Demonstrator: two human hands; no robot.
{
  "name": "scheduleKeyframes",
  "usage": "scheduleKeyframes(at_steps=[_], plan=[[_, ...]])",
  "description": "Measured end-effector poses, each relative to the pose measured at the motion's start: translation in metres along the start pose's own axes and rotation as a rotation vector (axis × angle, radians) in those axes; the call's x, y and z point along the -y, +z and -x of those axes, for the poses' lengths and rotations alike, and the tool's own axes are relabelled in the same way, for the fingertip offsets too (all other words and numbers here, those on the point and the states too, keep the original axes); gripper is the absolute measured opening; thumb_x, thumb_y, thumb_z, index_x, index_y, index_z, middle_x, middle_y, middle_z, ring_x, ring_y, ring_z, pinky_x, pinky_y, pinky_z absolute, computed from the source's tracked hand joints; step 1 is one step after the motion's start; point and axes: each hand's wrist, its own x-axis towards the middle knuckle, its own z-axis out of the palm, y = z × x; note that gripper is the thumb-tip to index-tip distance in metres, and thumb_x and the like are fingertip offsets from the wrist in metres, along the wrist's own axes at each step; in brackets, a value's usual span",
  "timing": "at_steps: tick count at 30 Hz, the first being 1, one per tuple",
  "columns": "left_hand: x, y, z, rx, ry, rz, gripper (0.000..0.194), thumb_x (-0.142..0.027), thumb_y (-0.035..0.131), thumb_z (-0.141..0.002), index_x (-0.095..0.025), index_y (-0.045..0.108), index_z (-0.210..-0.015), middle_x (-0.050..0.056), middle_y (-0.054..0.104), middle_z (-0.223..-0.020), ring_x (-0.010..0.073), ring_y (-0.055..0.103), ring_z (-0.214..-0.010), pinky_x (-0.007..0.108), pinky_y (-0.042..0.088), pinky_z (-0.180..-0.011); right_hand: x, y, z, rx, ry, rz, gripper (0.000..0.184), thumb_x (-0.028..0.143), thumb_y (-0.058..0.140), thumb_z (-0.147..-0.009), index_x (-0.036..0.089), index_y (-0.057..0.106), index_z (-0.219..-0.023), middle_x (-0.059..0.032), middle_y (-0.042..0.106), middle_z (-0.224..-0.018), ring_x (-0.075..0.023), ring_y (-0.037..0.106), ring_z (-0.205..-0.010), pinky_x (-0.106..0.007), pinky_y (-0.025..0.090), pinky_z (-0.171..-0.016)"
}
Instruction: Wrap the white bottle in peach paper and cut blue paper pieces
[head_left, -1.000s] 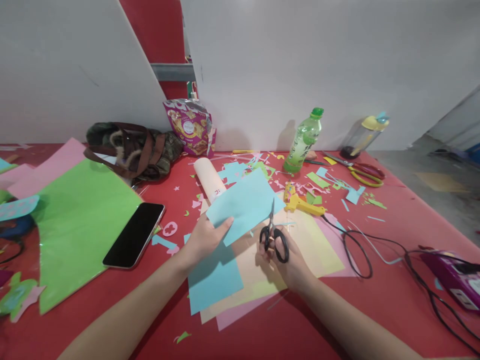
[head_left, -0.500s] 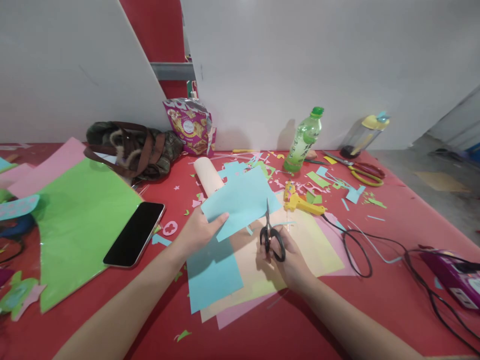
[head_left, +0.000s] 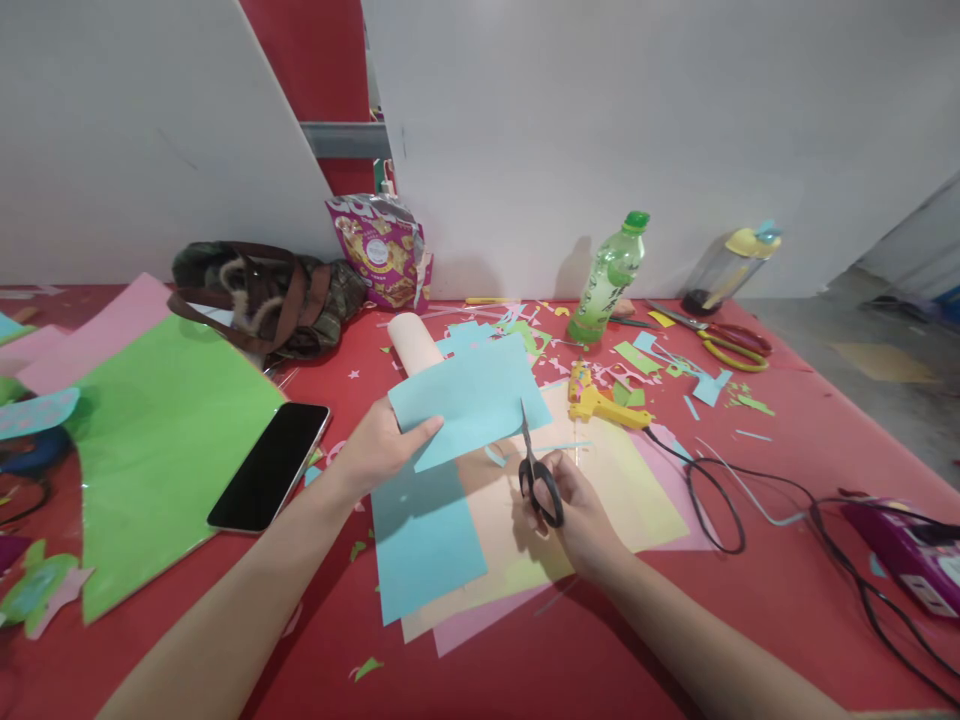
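Observation:
My left hand pinches the left edge of a light blue sheet of paper, thumb on top, holding it raised above the table. In my right hand is a pair of black-handled scissors, fingers closed round the loops. The blades point up and away and meet the sheet's near right edge. They look nearly closed. Beneath lie stacked sheets: a blue one, a peach one, with yellow and pink ones partly covered. A thin blue strip rests on the stack.
Behind the sheet lie a paper roll and scattered scraps. A yellow glue gun with a black cord lies right, near a green bottle and large scissors. Left are a phone, green sheet, bag and snack packet.
My left hand and the blue sheet have shifted a little left. The scissors have tilted left and their blades have come closer together at the sheet's edge.

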Motion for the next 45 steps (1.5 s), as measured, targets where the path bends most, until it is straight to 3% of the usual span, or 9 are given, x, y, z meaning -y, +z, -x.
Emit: scheduleKeyframes(at_steps=[11,20,32,45], plan=[[0.0015,-0.0066,-0.0033,-0.011,0.011,0.083,0.048,-0.044,0.059,-0.066,-0.012,0.055,-0.101,0.009,0.063,-0.1,0.0249,0.057,-0.094,0.032,0.047,-0.077,0.0018,0.0018,0.0014,0.022,-0.005,0.007,0.038,0.041,0.063,-0.064,0.021,0.03,-0.064,0.01,0.042,-0.049,-0.0044,0.041,-0.035,-0.016,0.025,-0.034],[-0.0026,-0.0066,-0.001,0.04,0.046,0.017,0.034,-0.037,0.056,-0.071,-0.014,0.058,-0.096,0.007,0.064,-0.099,0.023,0.059,-0.09,0.031,0.047,-0.076,0.0023,0.002,0.0014,0.052,0.026,-0.068,0.039,0.041,0.065,-0.063,0.02,0.032,-0.064,0.0079,0.048,-0.055,-0.0042,0.043,-0.037,-0.016,0.025,-0.035],[-0.0033,-0.0065,-0.0004,0.061,0.057,-0.059,0.038,-0.038,0.054,-0.07,-0.013,0.057,-0.098,0.007,0.065,-0.093,0.0233,0.061,-0.084,0.031,0.05,-0.07,0.0043,-0.0001,0.0031,0.18,-0.02,0.029,0.038,0.054,0.056,-0.065,0.02,0.04,-0.07,0.0044,0.048,-0.052,-0.0065,0.042,-0.043,-0.019,0.026,-0.041],[-0.0038,-0.0047,0.0006,0.079,0.082,-0.054,0.039,-0.038,0.053,-0.072,-0.014,0.057,-0.101,0.007,0.062,-0.104,0.0223,0.059,-0.091,0.031,0.048,-0.078,0.002,-0.0021,0.003,0.14,-0.025,0.031,0.032,0.048,0.055,-0.07,0.019,0.041,-0.07,0.0053,0.049,-0.052,-0.0058,0.04,-0.044,-0.019,0.026,-0.042]])
